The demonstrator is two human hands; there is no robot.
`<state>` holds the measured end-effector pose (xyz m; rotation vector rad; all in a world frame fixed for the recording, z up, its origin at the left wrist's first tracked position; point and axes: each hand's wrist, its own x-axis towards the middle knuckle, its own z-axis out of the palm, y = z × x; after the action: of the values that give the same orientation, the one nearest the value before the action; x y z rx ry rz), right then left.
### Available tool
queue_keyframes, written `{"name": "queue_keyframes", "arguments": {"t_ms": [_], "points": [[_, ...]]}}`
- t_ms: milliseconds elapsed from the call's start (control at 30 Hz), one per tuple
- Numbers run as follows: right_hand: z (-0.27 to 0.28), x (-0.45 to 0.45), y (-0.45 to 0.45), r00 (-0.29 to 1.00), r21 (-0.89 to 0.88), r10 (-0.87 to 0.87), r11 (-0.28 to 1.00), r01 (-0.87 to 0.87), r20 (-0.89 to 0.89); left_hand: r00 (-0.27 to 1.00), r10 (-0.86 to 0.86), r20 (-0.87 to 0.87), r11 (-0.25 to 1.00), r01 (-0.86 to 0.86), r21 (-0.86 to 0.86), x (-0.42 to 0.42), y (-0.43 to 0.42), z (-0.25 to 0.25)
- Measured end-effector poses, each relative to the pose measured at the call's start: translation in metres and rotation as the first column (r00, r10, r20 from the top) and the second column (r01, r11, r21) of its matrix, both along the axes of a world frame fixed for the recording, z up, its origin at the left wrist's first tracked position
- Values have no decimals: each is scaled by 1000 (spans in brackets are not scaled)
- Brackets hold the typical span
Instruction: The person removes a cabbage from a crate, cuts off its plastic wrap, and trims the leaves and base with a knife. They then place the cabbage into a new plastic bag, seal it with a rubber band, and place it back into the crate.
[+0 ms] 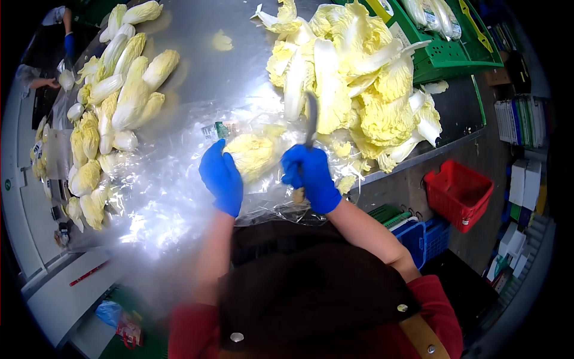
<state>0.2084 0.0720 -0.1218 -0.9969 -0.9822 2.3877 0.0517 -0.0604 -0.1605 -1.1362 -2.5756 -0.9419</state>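
My left hand (221,179), in a blue glove, rests against the left side of a pale yellow cabbage (251,155) lying on clear plastic film. My right hand (312,178), also gloved in blue, is closed round the handle of a knife (311,116), its curved dark blade pointing away from me. The blade stands to the right of the cabbage, apart from it. Beyond my right hand is a big heap of loose cabbage leaves (382,107). Many whole cabbages (134,96) lie in a pile on the left of the metal table (209,72).
A green crate (442,63) with bagged cabbages stands at the back right. On the floor to the right are a red basket (459,194) and a blue crate (435,240). At the far left, another person's hand (46,82) is near a cabbage.
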Motion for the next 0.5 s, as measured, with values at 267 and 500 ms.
{"name": "queue_keyframes", "arguments": {"t_ms": [267,500], "points": [[3,6,70,995,-156,92,984,-87,25,999,-42,20,999,42,-25,2,-1,-1],[42,0,37,736,665,84,370,-649,671,1000,-18,-18,998,16,-68,4,5,-2]]}}
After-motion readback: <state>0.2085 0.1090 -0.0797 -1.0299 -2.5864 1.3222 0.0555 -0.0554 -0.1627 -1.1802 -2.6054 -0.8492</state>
